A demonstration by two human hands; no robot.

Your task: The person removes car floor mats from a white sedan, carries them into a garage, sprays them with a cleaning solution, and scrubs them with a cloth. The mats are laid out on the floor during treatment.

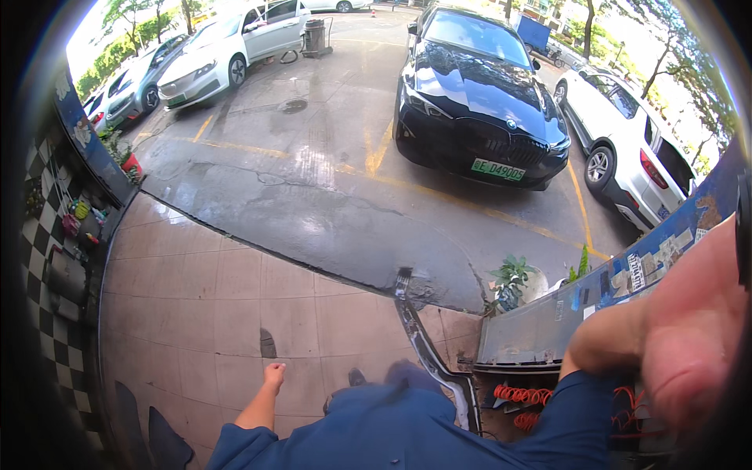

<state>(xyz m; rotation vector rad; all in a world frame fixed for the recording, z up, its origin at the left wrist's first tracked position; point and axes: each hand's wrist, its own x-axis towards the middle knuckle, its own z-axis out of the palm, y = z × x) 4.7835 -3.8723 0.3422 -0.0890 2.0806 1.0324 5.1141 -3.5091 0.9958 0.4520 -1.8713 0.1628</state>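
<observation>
My left hand [273,375] hangs low in front of me over the tiled floor [227,313]. Its fingers look curled in, and nothing shows in them. My right hand [693,329] is raised very close to the camera at the right edge, large and blurred. Its fingers run out of sight beside a dark edge there, so what they touch is hidden. The right forearm bends up from a dark blue sleeve [576,415].
A black car [482,94] faces me beyond the drain channel [431,352]. White cars [227,55] stand left and right. Orange coiled hoses [521,394] lie below a blue panel [540,329]. Potted plants [513,278], a checkered wall [39,258] and a grey bin [315,37] flank the paving.
</observation>
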